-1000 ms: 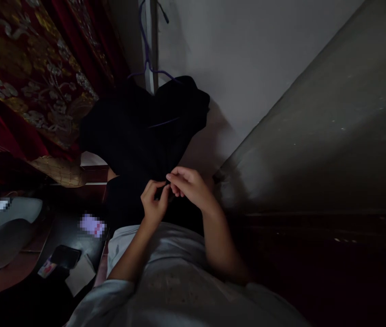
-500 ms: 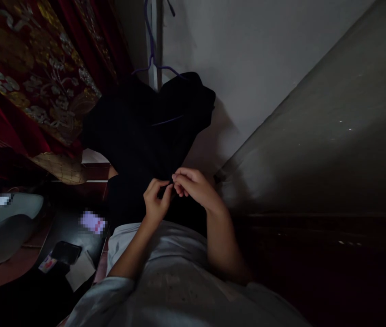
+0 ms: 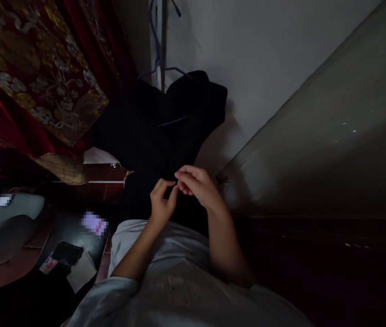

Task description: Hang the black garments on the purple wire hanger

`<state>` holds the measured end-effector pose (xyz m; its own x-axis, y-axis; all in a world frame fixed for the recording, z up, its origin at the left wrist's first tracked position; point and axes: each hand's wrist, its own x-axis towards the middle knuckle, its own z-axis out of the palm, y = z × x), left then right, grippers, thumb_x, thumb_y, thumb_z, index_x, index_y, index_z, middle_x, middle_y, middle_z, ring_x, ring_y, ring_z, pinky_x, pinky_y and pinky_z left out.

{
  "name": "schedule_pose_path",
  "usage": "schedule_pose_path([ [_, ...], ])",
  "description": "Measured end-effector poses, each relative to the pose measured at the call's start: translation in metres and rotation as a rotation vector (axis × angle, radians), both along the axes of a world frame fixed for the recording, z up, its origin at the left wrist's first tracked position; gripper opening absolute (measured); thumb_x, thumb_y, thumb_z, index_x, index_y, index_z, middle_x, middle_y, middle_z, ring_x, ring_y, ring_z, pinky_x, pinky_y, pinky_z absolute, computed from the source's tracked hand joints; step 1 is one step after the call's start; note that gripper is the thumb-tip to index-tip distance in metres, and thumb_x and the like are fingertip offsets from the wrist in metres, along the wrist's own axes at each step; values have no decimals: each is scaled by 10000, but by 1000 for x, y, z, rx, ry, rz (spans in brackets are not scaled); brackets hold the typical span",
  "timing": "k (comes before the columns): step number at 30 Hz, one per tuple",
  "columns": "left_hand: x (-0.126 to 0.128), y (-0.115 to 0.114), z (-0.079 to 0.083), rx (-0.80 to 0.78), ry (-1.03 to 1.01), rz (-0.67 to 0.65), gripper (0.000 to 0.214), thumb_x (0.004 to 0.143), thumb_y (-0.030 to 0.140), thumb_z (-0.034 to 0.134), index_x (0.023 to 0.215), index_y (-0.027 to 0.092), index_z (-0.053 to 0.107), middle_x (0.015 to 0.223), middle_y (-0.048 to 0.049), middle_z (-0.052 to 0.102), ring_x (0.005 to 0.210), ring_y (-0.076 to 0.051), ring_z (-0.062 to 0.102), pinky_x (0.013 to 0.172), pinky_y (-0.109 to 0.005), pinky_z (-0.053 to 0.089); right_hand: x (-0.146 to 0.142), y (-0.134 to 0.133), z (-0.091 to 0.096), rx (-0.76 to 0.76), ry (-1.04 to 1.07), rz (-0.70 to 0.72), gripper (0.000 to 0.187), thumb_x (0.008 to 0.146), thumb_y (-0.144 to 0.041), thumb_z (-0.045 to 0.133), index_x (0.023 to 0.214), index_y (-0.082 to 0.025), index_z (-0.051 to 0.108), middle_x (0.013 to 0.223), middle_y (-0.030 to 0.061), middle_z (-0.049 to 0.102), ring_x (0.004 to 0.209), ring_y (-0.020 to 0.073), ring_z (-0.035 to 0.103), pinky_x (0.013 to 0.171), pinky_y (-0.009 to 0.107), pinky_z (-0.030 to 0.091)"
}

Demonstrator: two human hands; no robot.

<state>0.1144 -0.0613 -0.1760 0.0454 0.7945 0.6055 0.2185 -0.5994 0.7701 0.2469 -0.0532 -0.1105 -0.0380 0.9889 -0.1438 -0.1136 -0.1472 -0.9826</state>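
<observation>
A black garment point(image 3: 138, 136) hangs on a purple hanger point(image 3: 157, 50), its lower part hanging down toward my lap. Its folds run together at the spot where both my hands work. My left hand point(image 3: 162, 202) pinches the dark cloth between thumb and forefinger. Close beside it, fingertips almost touching, my right hand point(image 3: 196, 184) is closed in a pinch on the same garment, its other fingers curled. Any small item between the fingertips is too dark to make out.
Red and gold embroidered cloth point(image 3: 53, 77) hangs at upper left. At lower left, a dark surface point(image 3: 60, 227) bears a lit screen point(image 3: 94, 223), a black phone point(image 3: 66, 253) and a pale paper point(image 3: 82, 272). A grey slanted panel point(image 3: 315, 150) stands right, against a white wall point(image 3: 247, 54).
Both hands and the garment sit slightly farther right in view, as the view shifts a little. The pinching pose stays nearly the same, with my right fingertips slightly more extended.
</observation>
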Motion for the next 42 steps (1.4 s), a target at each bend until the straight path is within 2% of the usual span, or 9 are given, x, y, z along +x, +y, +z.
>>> schedule_pose_path([
  [10, 10, 0, -2, 5, -23, -93, 116, 997, 194, 629, 1029, 151, 732, 918, -71, 687, 841, -164, 650, 775, -276, 523, 10, 1, -5, 18, 3, -115, 254, 717, -396, 701, 706, -178, 573, 494, -45, 491, 418, 58, 411, 388, 181, 258],
  [19, 14, 3, -10, -7, 3, -105, 127, 1002, 210, 620, 1015, 155, 734, 898, -71, 676, 818, -164, 643, 752, -275, 523, 19, 2, -13, 3, -49, -80, 300, 737, -441, 722, 733, -152, 639, 524, -15, 540, 439, 70, 445, 400, 192, 291],
  [28, 12, 6, -7, -52, 25, -77, 100, 982, 196, 647, 1004, 159, 737, 900, -65, 684, 839, -169, 648, 771, -273, 517, 21, 9, -3, 20, -96, -7, 279, 732, -416, 681, 680, -145, 644, 499, -10, 539, 453, 74, 463, 417, 193, 303],
  [37, 13, 7, -5, -74, 31, -63, 95, 972, 186, 641, 973, 162, 733, 892, -64, 686, 833, -176, 649, 762, -278, 507, 26, 12, -9, 28, -78, -4, 303, 725, -442, 692, 678, -148, 636, 504, -6, 546, 459, 78, 463, 416, 198, 289],
  [42, 10, 10, 0, -22, 12, -22, 96, 981, 187, 622, 945, 157, 705, 866, -54, 665, 815, -172, 630, 745, -274, 487, 18, 11, -4, -3, 16, -15, 332, 704, -462, 740, 714, -136, 678, 498, -19, 510, 436, 65, 416, 416, 205, 237],
])
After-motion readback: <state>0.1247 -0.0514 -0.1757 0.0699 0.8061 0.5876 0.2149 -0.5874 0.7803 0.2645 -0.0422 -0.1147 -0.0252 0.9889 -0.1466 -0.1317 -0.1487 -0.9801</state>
